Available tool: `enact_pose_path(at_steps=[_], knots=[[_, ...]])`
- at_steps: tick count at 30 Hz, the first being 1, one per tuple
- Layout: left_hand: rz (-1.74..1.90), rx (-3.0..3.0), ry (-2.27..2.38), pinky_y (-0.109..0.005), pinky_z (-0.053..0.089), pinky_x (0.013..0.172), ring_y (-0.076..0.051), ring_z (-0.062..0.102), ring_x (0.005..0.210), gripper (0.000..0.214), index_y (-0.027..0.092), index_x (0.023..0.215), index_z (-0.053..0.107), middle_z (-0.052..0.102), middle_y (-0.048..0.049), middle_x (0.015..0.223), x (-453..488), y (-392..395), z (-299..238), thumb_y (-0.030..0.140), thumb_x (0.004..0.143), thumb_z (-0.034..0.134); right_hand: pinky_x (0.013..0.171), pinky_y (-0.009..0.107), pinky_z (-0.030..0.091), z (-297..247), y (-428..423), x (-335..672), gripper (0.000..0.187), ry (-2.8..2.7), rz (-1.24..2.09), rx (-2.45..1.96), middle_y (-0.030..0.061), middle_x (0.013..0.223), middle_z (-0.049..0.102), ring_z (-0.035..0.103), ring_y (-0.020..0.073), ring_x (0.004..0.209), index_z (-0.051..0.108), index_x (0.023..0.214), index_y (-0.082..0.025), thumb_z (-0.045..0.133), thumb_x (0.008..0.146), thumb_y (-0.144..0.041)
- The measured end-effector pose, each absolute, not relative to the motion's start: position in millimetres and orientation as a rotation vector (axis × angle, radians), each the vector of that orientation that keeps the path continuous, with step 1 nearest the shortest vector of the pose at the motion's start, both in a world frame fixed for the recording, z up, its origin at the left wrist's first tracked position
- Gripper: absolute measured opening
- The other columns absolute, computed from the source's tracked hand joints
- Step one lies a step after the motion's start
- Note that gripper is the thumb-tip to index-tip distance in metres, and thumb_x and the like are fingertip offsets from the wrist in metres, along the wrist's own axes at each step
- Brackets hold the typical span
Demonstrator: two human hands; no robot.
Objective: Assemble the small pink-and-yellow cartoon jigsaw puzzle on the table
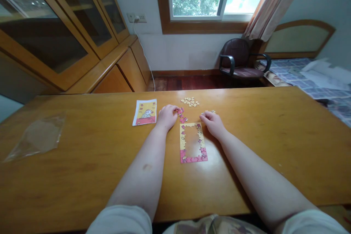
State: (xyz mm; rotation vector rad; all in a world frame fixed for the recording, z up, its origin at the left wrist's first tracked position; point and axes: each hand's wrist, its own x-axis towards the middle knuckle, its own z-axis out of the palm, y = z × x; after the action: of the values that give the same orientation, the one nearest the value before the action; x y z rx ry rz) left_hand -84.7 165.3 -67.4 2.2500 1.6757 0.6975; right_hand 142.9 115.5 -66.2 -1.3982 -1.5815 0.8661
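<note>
A small jigsaw frame (192, 142) of pink and yellow pieces lies on the wooden table (82, 161), its border joined and its middle bare. My left hand (166, 116) rests just left of its top edge, fingers curled on a few pink pieces (181, 114). At the frame's top right corner, my right hand (212, 121) has its fingers bent together by some small pale pieces (211, 111); what they pinch is too small to see. A loose heap of pale pieces (189, 101) lies beyond both hands.
A picture card (145, 112) showing the puzzle's image lies left of my left hand. A clear plastic bag (35, 137) sits at the table's far left. Behind the table stand wooden cabinets (68, 25), a dark armchair (241, 60) and a bed (315, 76).
</note>
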Motion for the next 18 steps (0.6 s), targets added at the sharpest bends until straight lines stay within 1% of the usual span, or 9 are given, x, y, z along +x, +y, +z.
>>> enact_pose_path(at_steps=[5, 11, 18], knots=[[0.649, 2.269, 1.638, -0.035, 0.045, 0.090, -0.022, 0.058, 0.099, 0.020, 0.027, 0.098, 0.070, 0.067, -0.0033, 0.101, -83.6, 165.3, -65.5, 0.027, 0.086, 0.055, 0.057, 0.027, 0.028, -64.6, 115.2, 143.1, 0.034, -1.579, 0.900, -1.396, -0.0043, 0.054, 0.037, 0.036, 0.0129, 0.057, 0.043, 0.057, -0.021, 0.053, 0.078, -0.045], [0.604, 2.334, 1.587, -0.037, 0.043, 0.091, -0.022, 0.057, 0.099, 0.022, 0.030, 0.098, 0.072, 0.066, -0.0026, 0.100, -80.6, 162.2, -61.5, 0.025, 0.088, 0.052, 0.058, 0.027, 0.029, -67.7, 116.6, 143.4, 0.033, -1.572, 0.914, -1.383, -0.0042, 0.055, 0.038, 0.037, 0.0132, 0.057, 0.045, 0.058, -0.021, 0.053, 0.078, -0.045], [0.558, 2.425, 1.521, -0.038, 0.041, 0.092, -0.022, 0.056, 0.100, 0.025, 0.029, 0.099, 0.071, 0.066, -0.0028, 0.104, -74.7, 157.4, -59.3, 0.021, 0.087, 0.051, 0.058, 0.028, 0.030, -67.0, 116.6, 142.8, 0.033, -1.581, 0.913, -1.393, -0.0042, 0.055, 0.039, 0.038, 0.0132, 0.057, 0.044, 0.058, -0.021, 0.053, 0.078, -0.045]])
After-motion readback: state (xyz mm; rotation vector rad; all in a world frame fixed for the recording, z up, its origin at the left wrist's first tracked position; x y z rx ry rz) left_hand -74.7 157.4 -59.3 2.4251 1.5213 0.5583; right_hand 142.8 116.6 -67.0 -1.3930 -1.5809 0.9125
